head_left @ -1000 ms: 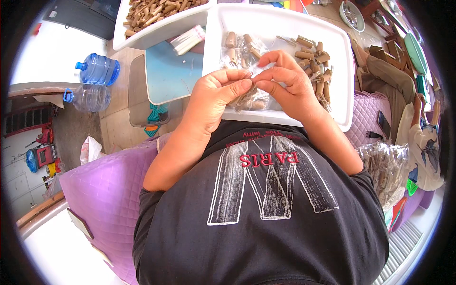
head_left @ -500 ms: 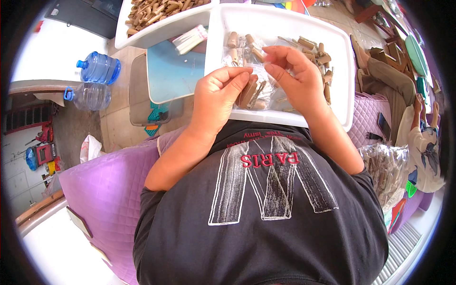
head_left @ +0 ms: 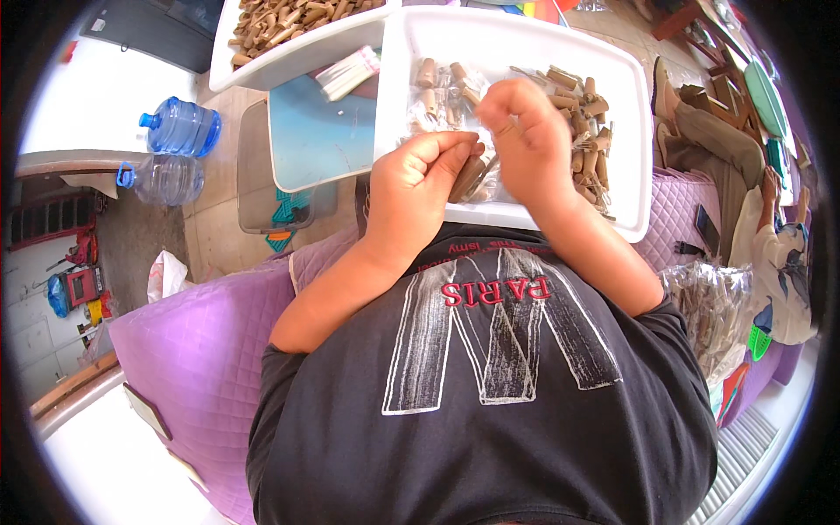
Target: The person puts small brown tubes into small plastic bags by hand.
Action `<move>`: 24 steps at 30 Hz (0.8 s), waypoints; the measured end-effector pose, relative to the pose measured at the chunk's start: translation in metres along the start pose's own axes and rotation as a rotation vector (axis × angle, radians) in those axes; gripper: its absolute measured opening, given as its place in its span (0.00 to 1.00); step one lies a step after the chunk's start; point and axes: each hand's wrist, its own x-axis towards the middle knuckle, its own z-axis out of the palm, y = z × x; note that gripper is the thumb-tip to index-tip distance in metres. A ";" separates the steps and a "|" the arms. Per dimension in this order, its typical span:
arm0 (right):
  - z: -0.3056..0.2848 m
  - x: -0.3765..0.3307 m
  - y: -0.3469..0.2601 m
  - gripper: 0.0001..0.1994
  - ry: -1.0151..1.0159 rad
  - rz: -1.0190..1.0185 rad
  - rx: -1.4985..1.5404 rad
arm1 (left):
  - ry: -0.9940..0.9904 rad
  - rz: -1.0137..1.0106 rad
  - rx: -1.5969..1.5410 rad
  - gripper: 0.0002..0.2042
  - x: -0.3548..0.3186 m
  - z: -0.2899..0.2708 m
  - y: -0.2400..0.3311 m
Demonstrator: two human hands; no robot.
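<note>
Over a white plastic tray (head_left: 646,140), my left hand (head_left: 411,179) is closed, thumb and forefinger pinching the top of a small clear bag with brown cylindrical pieces (head_left: 466,179) in it. Just right of it is my right hand (head_left: 534,144), raised with curled fingers; motion blurs them, so whatever they may hold cannot be made out. Small clear bags with brown cylinders (head_left: 426,74) lie in the tray's left part. Loose brown cylindrical pieces (head_left: 595,107), some with thin metallic-looking strips, are heaped in its right part.
Another white bin (head_left: 306,66) full of brown pieces adjoins at the upper left. A bundle of white sticks (head_left: 348,74) lies by a blue board (head_left: 319,140). Two large water bottles (head_left: 179,127) stand farther left. Clear-wrapped bundles (head_left: 713,306) sit at my right, near another person's legs (head_left: 717,131).
My left hand has shifted slightly right with the bag. My right hand has moved a little left and up, its fingers now curled and blurred.
</note>
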 end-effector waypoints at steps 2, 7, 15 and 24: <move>-0.009 0.008 0.003 0.05 0.131 0.366 0.336 | 0.012 0.041 0.009 0.08 0.000 -0.001 -0.001; -0.025 0.017 0.018 0.08 0.325 0.622 0.885 | 0.102 -0.001 -0.185 0.07 0.005 -0.013 -0.004; -0.016 -0.010 -0.004 0.08 -0.228 0.632 0.538 | 0.047 -0.031 -0.238 0.06 0.006 -0.016 -0.003; -0.014 -0.013 0.003 0.06 -0.217 0.613 0.567 | 0.047 -0.079 -0.292 0.05 0.005 -0.014 0.000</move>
